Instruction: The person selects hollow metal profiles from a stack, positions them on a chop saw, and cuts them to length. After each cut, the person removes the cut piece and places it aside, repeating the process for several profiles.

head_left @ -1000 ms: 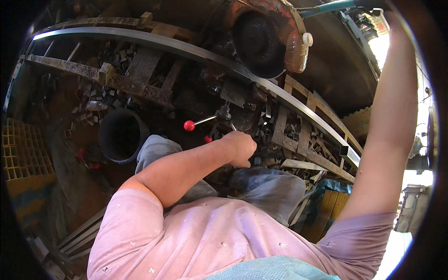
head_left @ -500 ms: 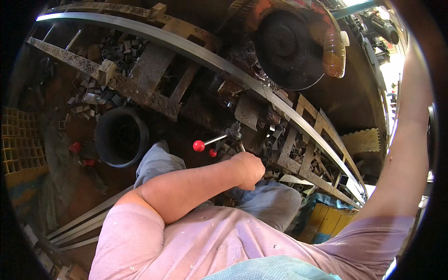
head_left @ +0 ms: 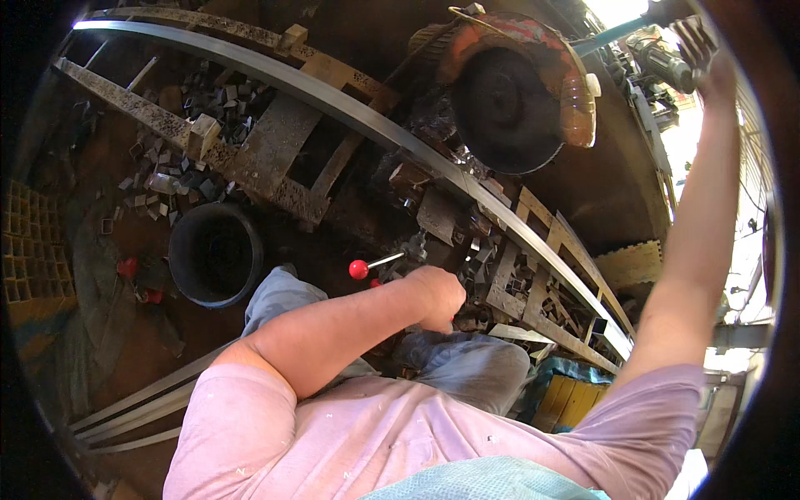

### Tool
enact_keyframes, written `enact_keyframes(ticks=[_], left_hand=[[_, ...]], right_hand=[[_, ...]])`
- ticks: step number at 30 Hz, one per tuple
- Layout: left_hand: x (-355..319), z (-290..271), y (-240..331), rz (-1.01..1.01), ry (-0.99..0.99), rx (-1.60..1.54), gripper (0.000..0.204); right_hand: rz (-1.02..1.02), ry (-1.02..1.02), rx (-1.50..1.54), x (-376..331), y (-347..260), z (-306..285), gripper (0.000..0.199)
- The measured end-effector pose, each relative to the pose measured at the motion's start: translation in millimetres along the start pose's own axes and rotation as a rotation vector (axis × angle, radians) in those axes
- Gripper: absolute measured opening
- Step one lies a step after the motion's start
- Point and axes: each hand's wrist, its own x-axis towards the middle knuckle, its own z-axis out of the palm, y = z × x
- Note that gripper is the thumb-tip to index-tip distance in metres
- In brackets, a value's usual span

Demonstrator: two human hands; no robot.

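My left hand (head_left: 440,300) is closed over a lever knob, of which a bit of red shows under the fingers. Just left of it, another lever ends in a red ball knob (head_left: 358,269). At the upper right my right hand (head_left: 698,52) is raised, its fingers apart, near the dark end of a teal handle bar (head_left: 612,35). That bar belongs to a cut-off saw with a large dark round disc (head_left: 507,108). A long silver metal bar (head_left: 333,98) runs across the bench, passing in front of the disc.
A black bucket (head_left: 215,254) stands on the floor at left, near many small cut metal pieces (head_left: 154,187). A bottle of amber liquid (head_left: 578,108) hangs beside the saw disc. Yellow square tubes (head_left: 33,250) are stacked far left. Rusty frame bars (head_left: 125,104) flank the long bar.
My right hand has come into view at the upper right. The saw disc and bottle sit slightly lower or further left as the view shifts. My left hand stays at the levers.
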Motion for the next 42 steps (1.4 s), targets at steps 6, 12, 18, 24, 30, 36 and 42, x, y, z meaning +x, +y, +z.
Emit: enact_keyframes(ticks=[6,12,18,24,30,36,42], left_hand=[[-25.0,-0.7,-18.3,-0.082,0.051,-0.040,0.061],[-59.0,-14.3,-29.6,-0.560,0.341,0.108,0.053],[-54.9,22.0,-58.0,-0.969,0.231,0.027,0.063],[-52.2,36.8,-80.5,-0.928,0.311,0.086,0.042],[-30.5,84.3,-126.0,-1.053,0.327,0.093,0.042],[19.2,201.5,-197.9,-1.052,0.608,-0.114,0.053],[50.7,200.0,-174.8,-1.185,0.505,-0.471,0.068]], right_hand=[[-0.247,-0.175,-0.248,-325.5,118.2,-23.5,0.020],[0.596,-0.579,-0.060,-583.0,226.2,-25.1,0.030],[0.922,-0.751,-0.087,-617.7,220.1,-10.4,0.058],[0.736,-0.668,-0.008,-637.5,244.6,-7.4,0.095],[0.734,-0.711,0.439,-623.4,201.9,-11.2,0.077],[0.420,-0.561,0.101,-607.9,210.2,-18.1,0.070],[0.650,-0.723,-0.192,-588.2,247.4,-59.7,0.077]])
